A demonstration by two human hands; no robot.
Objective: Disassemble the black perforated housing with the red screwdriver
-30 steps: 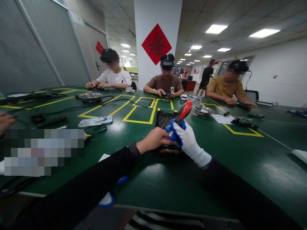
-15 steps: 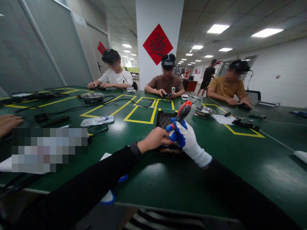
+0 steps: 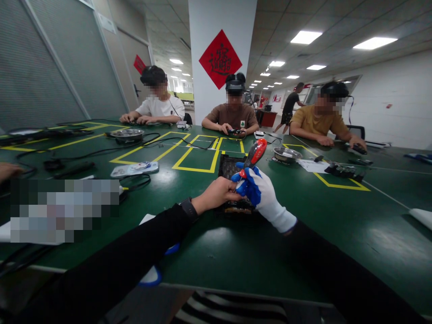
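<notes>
My right hand (image 3: 261, 191), in a white glove with blue coating, is closed round a screwdriver (image 3: 255, 154) with a red and grey handle. The handle leans up and to the right, and its lower end runs down between my hands. My bare left hand (image 3: 219, 194), with a dark watch at the wrist, is pinched against the gloved fingers near that lower end. What its fingertips hold is hidden. Beneath both hands lies a black open case-like part (image 3: 231, 165) with a textured inside; much of it is covered by my hands.
A green table (image 3: 216, 261) carries yellow tape outlines. Metal bowls (image 3: 286, 154) stand farther off, with black parts (image 3: 346, 171) and paper (image 3: 313, 165) at right. A phone (image 3: 135, 168) and cables lie left. Several people sit around; a glove (image 3: 150, 275) lies near the front edge.
The screwdriver handle has turned about its length, showing more red and a red collar. My hands stay in nearly the same place over the black part.
</notes>
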